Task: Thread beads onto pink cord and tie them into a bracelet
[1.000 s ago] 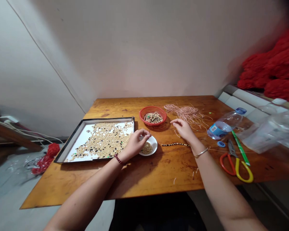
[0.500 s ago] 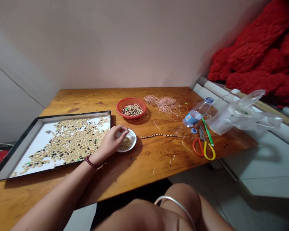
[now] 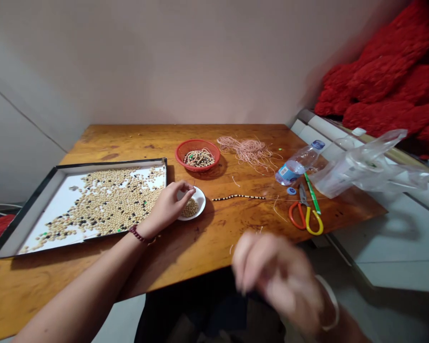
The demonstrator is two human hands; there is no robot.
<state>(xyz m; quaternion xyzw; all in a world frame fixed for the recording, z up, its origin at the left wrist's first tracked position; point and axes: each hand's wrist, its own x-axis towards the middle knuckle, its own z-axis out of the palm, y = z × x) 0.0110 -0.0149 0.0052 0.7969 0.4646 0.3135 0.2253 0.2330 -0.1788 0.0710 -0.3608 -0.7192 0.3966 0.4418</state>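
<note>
My left hand is closed in a pinch above the edge of a small white dish of pale beads. A thin, needle-like tip sticks up from between its thumb and forefinger; what exactly it is I cannot make out. To the right of the dish lies a string of black and pale beads, its bare thread running on to the right. My right hand, with a white bangle on the wrist, hangs in front of the table edge. Motion blurs its fingers, and nothing shows clearly in them.
A shallow black-rimmed tray of loose beads lies left. Behind the dish stands a red basket with beaded strings, beside tangled pink cord. A water bottle, scissors, green knife-like tool and plastic bag are at right.
My right hand has risen off the knee toward the table edge. My left hand stays pinched at the dish, while the view has shifted slightly.
</note>
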